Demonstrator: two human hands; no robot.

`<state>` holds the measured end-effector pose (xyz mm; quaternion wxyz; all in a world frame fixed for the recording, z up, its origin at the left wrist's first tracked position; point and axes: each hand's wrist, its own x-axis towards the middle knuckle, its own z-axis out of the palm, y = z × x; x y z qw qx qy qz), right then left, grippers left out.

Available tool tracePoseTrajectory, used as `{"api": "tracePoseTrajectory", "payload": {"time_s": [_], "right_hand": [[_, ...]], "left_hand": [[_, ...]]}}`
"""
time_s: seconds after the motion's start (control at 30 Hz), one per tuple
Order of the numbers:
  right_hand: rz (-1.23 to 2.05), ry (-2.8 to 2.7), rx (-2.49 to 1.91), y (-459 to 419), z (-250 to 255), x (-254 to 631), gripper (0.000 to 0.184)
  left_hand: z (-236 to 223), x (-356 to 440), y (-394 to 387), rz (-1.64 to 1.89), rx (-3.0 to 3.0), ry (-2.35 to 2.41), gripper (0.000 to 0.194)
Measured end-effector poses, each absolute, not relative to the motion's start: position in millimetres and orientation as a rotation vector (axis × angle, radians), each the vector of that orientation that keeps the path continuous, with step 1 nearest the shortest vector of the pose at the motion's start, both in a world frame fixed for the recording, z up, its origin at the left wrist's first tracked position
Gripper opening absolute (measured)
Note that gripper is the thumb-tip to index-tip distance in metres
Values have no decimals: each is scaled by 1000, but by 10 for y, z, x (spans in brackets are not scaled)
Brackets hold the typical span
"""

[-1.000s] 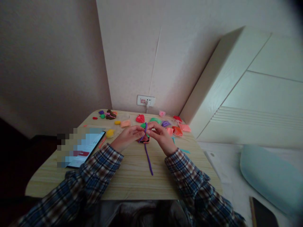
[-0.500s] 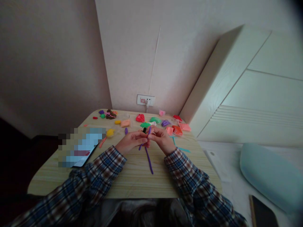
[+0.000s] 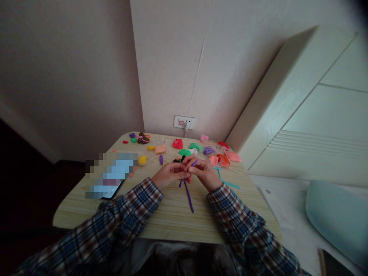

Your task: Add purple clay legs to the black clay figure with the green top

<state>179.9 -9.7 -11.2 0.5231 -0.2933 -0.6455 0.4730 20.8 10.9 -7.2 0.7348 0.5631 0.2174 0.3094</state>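
L hand [image 3: 171, 174] and R hand [image 3: 206, 173] are close tog., pinching a thin purple strip [image 3: 194, 163] btwn thumbs & fingertips. It looks held up over the desk [image 3: 172, 224], w/ one end poking out by the R thumb. Step now is prob. bending or shaping it. A long purple strip [image 3: 189, 197] lies on the desk, on the near side. A black thing [image 3: 176, 161] is just behind the hands, partly hid. Next move prob. calls for a soft, slow pinch, bc the thin one looks easy to squash.
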Motion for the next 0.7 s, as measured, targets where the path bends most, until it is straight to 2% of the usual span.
{"api": "tracePoseTrajectory", "payload": {"time_s": [0.4, 0.7], "right_hand": [[1107, -1506, -724, -88, -104, 1804, 12], [1028, -1514, -719, -100, -69, 1830, 9]], "left_hand": [[-65, 220, 100, 689, 1104, 487, 36], [-74, 189, 119, 750, 1250, 547, 29]]}}
